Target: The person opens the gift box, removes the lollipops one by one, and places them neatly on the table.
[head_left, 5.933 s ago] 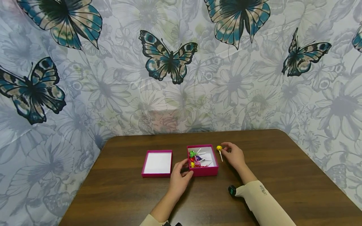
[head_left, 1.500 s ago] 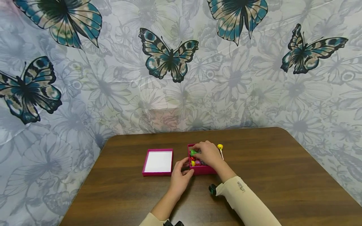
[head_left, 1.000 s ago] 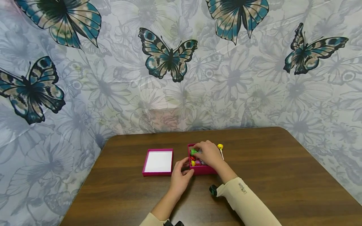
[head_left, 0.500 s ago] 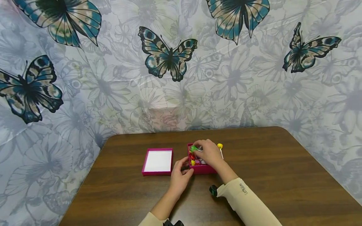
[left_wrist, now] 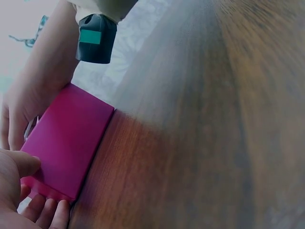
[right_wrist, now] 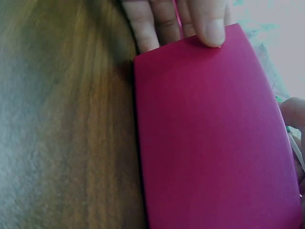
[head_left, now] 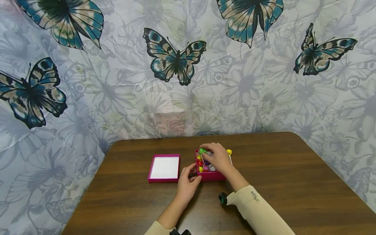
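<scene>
In the head view, a magenta box [head_left: 209, 177] stands on the table with several wrapped lollipops [head_left: 201, 163] in it. My left hand [head_left: 185, 184] holds the box at its near left corner; the left wrist view shows the thumb on the front wall [left_wrist: 71, 138] and the fingers along the side. Over the box's back part, my right hand [head_left: 219, 158] pinches a green-wrapped lollipop [head_left: 202, 150] between thumb and fingers. A yellow lollipop [head_left: 229, 151] lies on the table just right of the box, partly behind the right hand.
A shallow magenta lid [head_left: 163, 167] with a white inside lies to the left of the box. The brown wooden table [head_left: 123, 195] ends at the back near a butterfly-patterned cloth [head_left: 123, 98].
The right hand went from the yellow lollipop on the table into the box, took the green lollipop and lifted it slightly towards the back. The left hand stays on the box.
</scene>
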Demonstrator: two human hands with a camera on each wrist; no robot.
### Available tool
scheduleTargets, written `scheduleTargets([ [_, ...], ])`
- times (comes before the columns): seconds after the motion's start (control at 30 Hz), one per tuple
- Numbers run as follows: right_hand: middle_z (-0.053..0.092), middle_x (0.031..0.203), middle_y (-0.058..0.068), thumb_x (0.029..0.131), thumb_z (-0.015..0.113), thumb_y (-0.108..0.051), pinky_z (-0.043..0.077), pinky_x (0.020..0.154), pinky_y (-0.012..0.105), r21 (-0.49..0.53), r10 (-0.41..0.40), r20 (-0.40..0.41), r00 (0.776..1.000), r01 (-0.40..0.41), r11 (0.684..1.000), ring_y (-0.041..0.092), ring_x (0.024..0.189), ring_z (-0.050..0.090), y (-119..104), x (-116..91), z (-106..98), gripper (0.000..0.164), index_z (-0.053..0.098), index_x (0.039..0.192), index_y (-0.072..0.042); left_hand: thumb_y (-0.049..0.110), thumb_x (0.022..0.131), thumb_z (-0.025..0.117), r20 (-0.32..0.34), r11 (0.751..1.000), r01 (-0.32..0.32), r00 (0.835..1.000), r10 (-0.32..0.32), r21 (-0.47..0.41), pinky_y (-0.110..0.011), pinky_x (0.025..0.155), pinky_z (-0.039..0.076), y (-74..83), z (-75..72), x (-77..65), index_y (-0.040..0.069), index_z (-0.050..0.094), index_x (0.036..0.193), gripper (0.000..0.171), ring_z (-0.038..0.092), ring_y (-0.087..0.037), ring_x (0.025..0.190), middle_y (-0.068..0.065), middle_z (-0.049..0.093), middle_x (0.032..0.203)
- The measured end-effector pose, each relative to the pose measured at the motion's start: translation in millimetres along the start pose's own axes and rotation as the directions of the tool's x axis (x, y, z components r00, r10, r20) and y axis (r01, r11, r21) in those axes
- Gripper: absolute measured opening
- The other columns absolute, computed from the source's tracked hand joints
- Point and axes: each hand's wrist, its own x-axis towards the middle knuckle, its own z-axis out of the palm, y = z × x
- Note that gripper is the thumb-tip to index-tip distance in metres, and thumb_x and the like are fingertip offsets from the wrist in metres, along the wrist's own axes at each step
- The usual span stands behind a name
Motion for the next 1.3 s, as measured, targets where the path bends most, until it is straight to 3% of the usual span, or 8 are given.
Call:
scheduleTargets([
  [0.33,0.073,0.098,-0.001,0.087,0.078,-0.019,0.056,0.077,0.034,0.089,-0.032,-0.106,0.994,0.041,0.995,0.018,0.089,0.062,-1.8,0.8,-2.3,0.027,0.074,0.114,-0.021,0.004,0.088,0.072,0.011,0.999,0.01,1.0,-0.01,0.032,-0.031,0.093,0.058,-1.0,-2.2,2.2,0.005,0.058,0.135,0.049,0.057,-0.031,0.119,-0.016,0.057,0.127],
  [0.6,0.072,0.097,0.001,0.086,0.079,-0.018,0.059,0.076,0.033,0.161,-0.032,-0.286,0.958,0.081,0.984,0.017,0.083,0.063,-1.3,-2.3,-3.4,0.029,0.073,0.114,-0.018,0.005,0.088,0.072,0.007,0.999,0.007,1.0,-0.007,0.038,-0.028,0.091,0.058,-1.5,-3.1,0.6,0.004,0.058,0.135,0.049,0.058,-0.031,0.118,-0.015,0.058,0.126],
  [0.7,0.071,0.098,0.0,0.087,0.078,-0.019,0.057,0.075,0.032,0.165,-0.017,-0.302,0.953,0.069,0.984,0.014,0.081,0.061,-0.4,-4.3,-3.4,0.029,0.073,0.115,-0.019,0.004,0.088,0.072,0.007,0.999,0.002,1.0,-0.002,0.04,-0.027,0.09,0.058,-2.2,-3.3,-0.3,0.003,0.058,0.135,0.049,0.058,-0.031,0.118,-0.016,0.058,0.126],
  [0.97,0.072,0.099,0.002,0.087,0.078,-0.018,0.056,0.073,0.033,0.167,-0.026,-0.312,0.95,0.082,0.982,0.025,0.081,0.062,0.3,-7.3,-8.4,0.028,0.072,0.115,-0.018,0.006,0.089,0.072,0.018,0.998,0.021,1.0,-0.022,0.052,-0.028,0.093,0.057,0.4,-2.9,-0.7,0.005,0.058,0.136,0.049,0.058,-0.03,0.119,-0.014,0.057,0.128],
  [1.3,0.07,0.092,0.004,0.085,0.079,-0.014,0.049,0.061,0.026,0.19,0.033,-0.371,0.928,0.041,0.981,0.011,0.073,0.054,16.2,-7.9,-20.8,0.028,0.074,0.112,-0.016,0.005,0.087,0.073,0.006,0.999,-0.004,1.0,0.004,0.046,-0.031,0.091,0.059,-2.0,-2.0,-0.2,0.004,0.058,0.134,0.049,0.058,-0.032,0.117,-0.015,0.057,0.128],
])
